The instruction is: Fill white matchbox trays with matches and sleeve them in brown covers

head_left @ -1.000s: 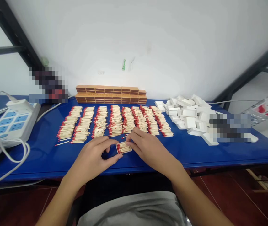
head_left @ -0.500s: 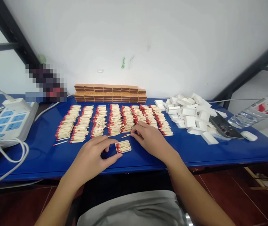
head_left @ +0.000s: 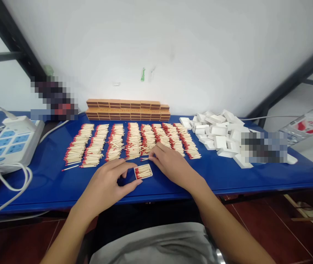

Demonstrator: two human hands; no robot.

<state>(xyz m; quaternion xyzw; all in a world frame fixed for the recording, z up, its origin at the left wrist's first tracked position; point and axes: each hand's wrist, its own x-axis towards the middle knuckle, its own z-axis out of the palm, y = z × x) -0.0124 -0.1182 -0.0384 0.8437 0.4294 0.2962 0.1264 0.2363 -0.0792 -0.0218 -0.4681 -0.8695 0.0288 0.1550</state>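
Tabletop, blue, carries match rows just beyond both hands. Left hand pinches the tray by its end; it looks light and flimsy, best held at the side walls. Right hand touches loose matches just past it; pinching or not, I cannot tell.

left hand steadies match tray | right hand touches loose matches | blue table

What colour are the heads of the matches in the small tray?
The match heads in the tray are red; the head view shows it best.
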